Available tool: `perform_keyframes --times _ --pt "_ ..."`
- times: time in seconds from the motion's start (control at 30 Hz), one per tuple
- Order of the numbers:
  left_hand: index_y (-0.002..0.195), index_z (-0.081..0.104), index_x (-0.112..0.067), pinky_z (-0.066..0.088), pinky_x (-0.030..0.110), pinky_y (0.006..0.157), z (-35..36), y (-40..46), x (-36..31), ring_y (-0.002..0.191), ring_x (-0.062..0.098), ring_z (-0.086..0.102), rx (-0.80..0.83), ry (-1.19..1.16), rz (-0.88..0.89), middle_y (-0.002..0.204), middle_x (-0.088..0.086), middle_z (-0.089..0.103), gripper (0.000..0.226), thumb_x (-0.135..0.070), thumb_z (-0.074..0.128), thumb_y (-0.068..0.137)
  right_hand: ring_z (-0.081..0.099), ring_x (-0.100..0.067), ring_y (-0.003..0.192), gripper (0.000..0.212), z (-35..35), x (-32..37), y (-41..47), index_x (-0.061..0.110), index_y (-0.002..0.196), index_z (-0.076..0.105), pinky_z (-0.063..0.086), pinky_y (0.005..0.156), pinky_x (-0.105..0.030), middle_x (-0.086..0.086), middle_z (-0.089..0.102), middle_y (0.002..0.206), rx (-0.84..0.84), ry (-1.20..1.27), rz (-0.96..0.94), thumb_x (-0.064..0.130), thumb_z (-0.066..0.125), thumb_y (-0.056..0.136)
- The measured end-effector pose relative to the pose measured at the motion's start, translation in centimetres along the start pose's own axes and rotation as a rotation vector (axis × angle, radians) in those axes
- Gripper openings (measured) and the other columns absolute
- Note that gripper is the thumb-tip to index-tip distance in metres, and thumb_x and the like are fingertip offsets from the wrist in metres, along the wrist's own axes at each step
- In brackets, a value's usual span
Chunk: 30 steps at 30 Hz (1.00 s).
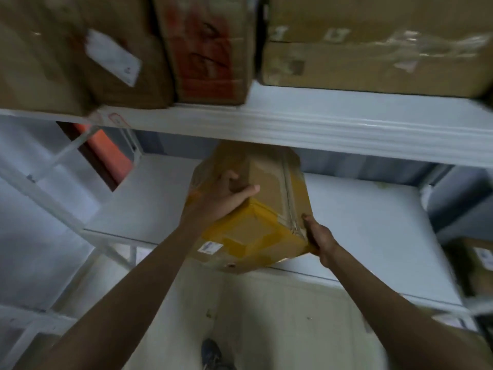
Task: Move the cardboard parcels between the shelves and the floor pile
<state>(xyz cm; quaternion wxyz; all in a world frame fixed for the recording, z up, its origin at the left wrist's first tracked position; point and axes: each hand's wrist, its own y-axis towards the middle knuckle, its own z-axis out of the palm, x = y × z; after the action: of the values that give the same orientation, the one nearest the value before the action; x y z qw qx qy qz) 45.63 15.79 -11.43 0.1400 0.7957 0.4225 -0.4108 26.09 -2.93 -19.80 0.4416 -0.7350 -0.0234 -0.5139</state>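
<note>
Presently, at far left, a brown parcel with a white label (pixel 112 56) stands on the upper white shelf (pixel 320 121); just beside it sits a parcel with red markings (pixel 206 49), and further right a wide taped parcel (pixel 373 62) occupies the same level. Below, at left behind the frame, an orange object (pixel 112 153) is partly visible. In the centre, a cardboard parcel with yellow tape (pixel 256 217) is held tilted at the front edge of the lower white shelf (pixel 373 236), its far end under the upper shelf. The left hand (pixel 224 196) is clamped on the parcel's left top edge, fingers curled over it. The right hand (pixel 318 236) presses closed against the parcel's right near corner. On the floor beneath, a dark shoe (pixel 212 353) shows. At far right, another labelled parcel (pixel 477 260) sits on an adjacent rack, blurred.
</note>
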Motion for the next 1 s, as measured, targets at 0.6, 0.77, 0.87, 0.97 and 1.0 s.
perform_keyframes --times 0.6,0.77,0.87,0.97,1.0 --pt "0.122 0.048 -0.021 0.053 0.039 0.091 18.1 -5.3 -5.8 0.107 0.021 0.062 0.31 -0.36 -0.115 0.123 0.006 0.06 0.058 -0.046 0.076 0.078 0.055 -0.028 0.116 0.04 -18.2 1.5 -11.0 0.013 0.127 0.059 0.048 0.102 -0.048 -0.008 0.055 0.124 -0.562 -0.274 -0.605 0.028 0.07 0.092" --pt "0.134 0.058 -0.016 0.053 0.042 0.097 16.8 -4.7 -3.6 0.11 0.024 0.065 0.266 -0.338 -0.25 0.125 0.006 0.067 0.085 -0.07 0.073 0.071 0.054 -0.014 0.119 0.03 -15.5 0.5 -11.8 0.019 0.126 0.069 0.043 0.109 -0.033 0.003 0.061 0.126 -0.37 -0.215 -0.727 0.027 0.047 0.107" --pt "0.145 0.048 -0.013 0.047 0.048 0.105 15.8 -3.8 -3.0 0.119 0.031 0.059 0.233 -0.28 -0.332 0.136 0.011 0.06 0.105 -0.082 0.065 0.067 0.056 -0.016 0.119 0.025 -15.7 0.1 -9.6 0.019 0.124 0.069 0.045 0.109 -0.034 0.004 0.06 0.128 -0.304 -0.244 -0.657 0.024 0.053 0.105" --pt "0.145 0.049 -0.015 0.045 0.051 0.107 15.1 -2.8 -2.5 0.12 0.032 0.058 0.264 -0.283 -0.356 0.137 0.01 0.059 0.111 -0.089 0.059 0.063 0.049 -0.028 0.13 0.039 -17.3 -1.7 -5.9 0.022 0.133 0.058 0.041 0.115 -0.046 -0.007 0.044 0.143 -0.367 -0.295 -0.378 0.039 0.062 0.098" --pt "0.145 0.049 -0.015 0.045 0.05 0.106 14.9 -2.4 -2.3 0.12 0.032 0.058 0.279 -0.293 -0.371 0.137 0.009 0.059 0.113 -0.09 0.058 0.061 0.043 -0.032 0.134 0.044 -18.0 -2.5 -4.8 0.024 0.134 0.054 0.039 0.116 -0.049 -0.008 0.038 0.146 -0.402 -0.301 -0.277 0.045 0.063 0.096"
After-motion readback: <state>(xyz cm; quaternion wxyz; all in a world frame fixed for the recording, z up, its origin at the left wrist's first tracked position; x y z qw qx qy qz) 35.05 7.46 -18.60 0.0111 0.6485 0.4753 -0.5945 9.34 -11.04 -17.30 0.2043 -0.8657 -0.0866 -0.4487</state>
